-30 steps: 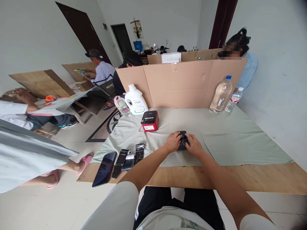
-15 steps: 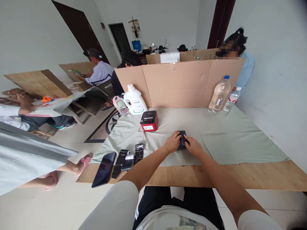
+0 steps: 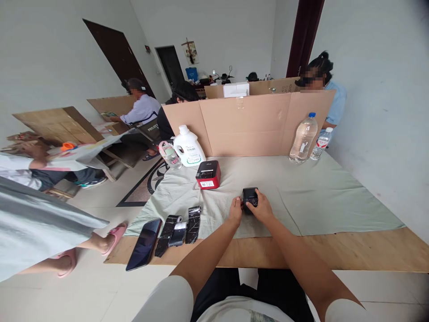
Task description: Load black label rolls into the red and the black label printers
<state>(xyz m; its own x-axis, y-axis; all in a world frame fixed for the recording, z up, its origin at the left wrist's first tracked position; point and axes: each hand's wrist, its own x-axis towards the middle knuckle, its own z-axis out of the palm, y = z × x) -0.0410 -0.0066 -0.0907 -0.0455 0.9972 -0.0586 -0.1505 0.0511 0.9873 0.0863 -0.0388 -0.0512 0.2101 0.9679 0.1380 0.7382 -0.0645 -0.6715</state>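
Note:
A small black label printer sits on the cloth in front of me, with a dark marble-patterned strip on its upper face. My right hand spans it from the right, thumb and fingers gripping the top and near side. At its left side, my left hand has its fingers curled in against the casing, partly hiding that edge. Farther left stands a red and black printer bearing a white sticker. Several label rolls, including a black marbled roll and a shorter dark roll, lie near the front edge.
A smartphone lies at the front left corner. A white detergent jug and a clear pink-handled cup stand behind. Water bottles stand at the back right, by a cardboard screen. A person in pink slippers stands left.
My left hand has come off the printer's top and dropped to its left side. My right hand has shifted left across the top. The view has tilted slightly.

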